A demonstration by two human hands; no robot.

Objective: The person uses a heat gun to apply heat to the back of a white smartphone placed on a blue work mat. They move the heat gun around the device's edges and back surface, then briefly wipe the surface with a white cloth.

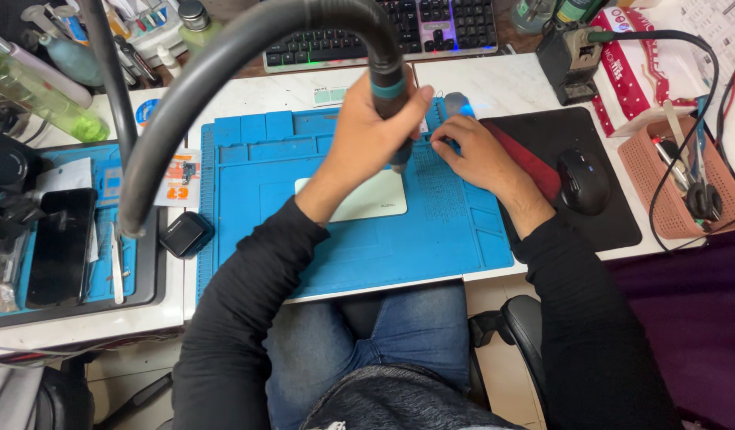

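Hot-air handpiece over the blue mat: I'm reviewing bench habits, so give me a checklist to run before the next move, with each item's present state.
1. Left hand grips the hot-air handpiece firmly: ok.
2. Nozzle points down at the blue work mat, not at skin: ok, though the tip is partly hidden.
3. Right hand steadies the part: cannot tell, the part is hidden under the fingers.
4. Fingers clear of the nozzle: not ok, they sit close beside it.
5. Hose arcs free of the keyboard: ok.
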